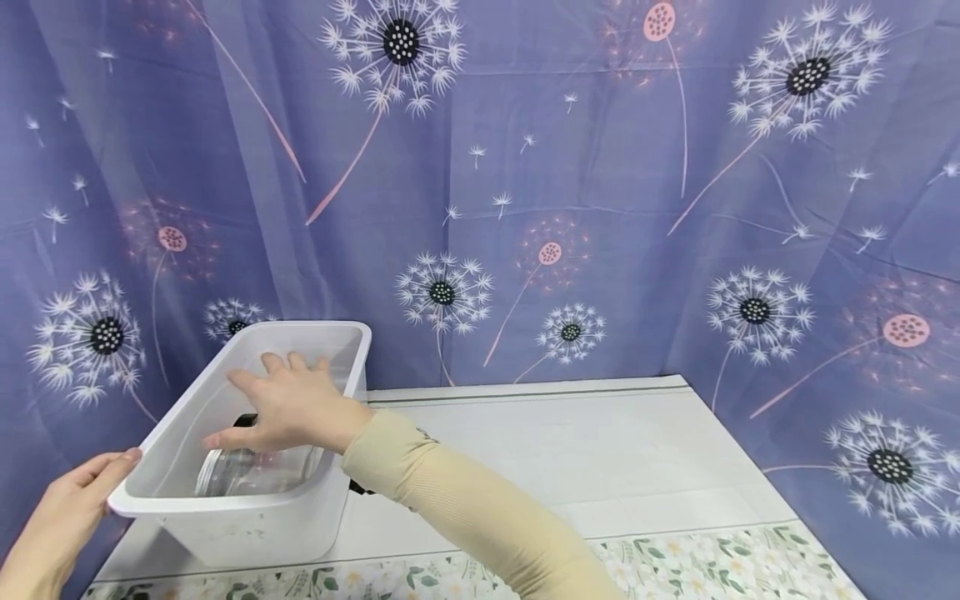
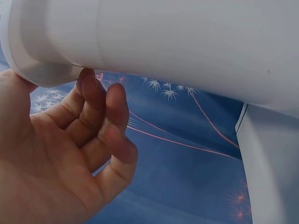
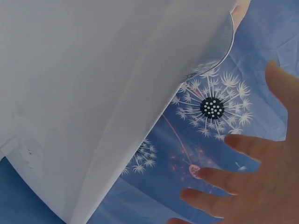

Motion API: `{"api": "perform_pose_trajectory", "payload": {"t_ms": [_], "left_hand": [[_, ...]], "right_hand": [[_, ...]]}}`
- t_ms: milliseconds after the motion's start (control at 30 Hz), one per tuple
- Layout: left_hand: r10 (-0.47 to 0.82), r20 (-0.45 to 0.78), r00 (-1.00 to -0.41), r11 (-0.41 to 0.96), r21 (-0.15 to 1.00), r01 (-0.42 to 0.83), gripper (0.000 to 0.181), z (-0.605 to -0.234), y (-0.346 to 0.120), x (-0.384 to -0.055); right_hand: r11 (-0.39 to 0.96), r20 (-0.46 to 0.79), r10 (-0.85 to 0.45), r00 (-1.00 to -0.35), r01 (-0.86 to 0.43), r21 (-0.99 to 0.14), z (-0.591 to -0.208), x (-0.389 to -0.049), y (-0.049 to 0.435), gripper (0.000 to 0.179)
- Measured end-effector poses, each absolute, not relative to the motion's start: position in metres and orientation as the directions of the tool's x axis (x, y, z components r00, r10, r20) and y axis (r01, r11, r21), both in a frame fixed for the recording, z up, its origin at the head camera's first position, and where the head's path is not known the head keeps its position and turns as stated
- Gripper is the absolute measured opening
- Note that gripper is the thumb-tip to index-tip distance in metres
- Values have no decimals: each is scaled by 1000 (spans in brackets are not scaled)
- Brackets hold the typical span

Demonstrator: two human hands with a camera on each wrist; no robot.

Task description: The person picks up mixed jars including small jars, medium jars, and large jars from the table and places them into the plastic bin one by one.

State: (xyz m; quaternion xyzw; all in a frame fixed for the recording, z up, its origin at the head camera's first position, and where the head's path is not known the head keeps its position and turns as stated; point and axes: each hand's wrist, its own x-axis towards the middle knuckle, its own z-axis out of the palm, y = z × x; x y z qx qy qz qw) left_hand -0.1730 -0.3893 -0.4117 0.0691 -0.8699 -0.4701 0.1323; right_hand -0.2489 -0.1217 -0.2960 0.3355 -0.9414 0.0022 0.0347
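A white plastic bin (image 1: 240, 533) stands at the left of the table. My left hand (image 1: 71, 512) grips its near left corner, thumb on top of the rim; in the left wrist view the curled fingers (image 2: 119, 144) sit under that lip. Over the bin's opening my right hand (image 1: 296, 408) is spread wide, with nothing held. Beneath it, inside the bin, lies a clear jar (image 1: 281, 475) with a ridged end, partly covered by the hand. A black piece (image 1: 245, 421) shows beside the thumb. In the right wrist view the jar's curved edge (image 3: 217, 51) appears past the bin wall.
A white table (image 1: 555, 458) extends right of the bin, with a floral strip (image 1: 705, 558) along its front. Purple dandelion-print curtain (image 1: 495, 167) hangs behind and at both sides. A small dark thing (image 1: 362, 487) shows under the right wrist.
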Motion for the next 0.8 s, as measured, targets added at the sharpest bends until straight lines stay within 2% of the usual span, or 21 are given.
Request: {"api": "perform_pose_trajectory", "payload": {"t_ms": [200,400,433,567,667,800], "left_hand": [[-243,205,-948,495,867,60,28,-412,-383,-173],[-266,214,-940,556,831,32,22,-407,-379,-177],[-269,211,-940,579,815,18,24,-404,-379,-178],[-301,228,-926,683,730,-43,58,-394,-379,-181],[-372,310,-875,739,669,-77,53,-387,-374,-182],[-468,412,-782,760,639,-119,42,-372,-360,-180]], "right_hand": [[759,138,-643,-753,-651,-8,-294,-251,-99,76],[760,205,-628,-751,-649,-48,-293,-255,-66,71],[759,220,-624,-750,-648,-57,-294,-255,-60,70],[759,292,-605,-741,-647,-69,-299,-258,-32,66],[763,319,-585,-746,-639,-96,-306,-260,-12,65],[763,315,-551,-772,-620,-185,-318,-260,13,64]]}}
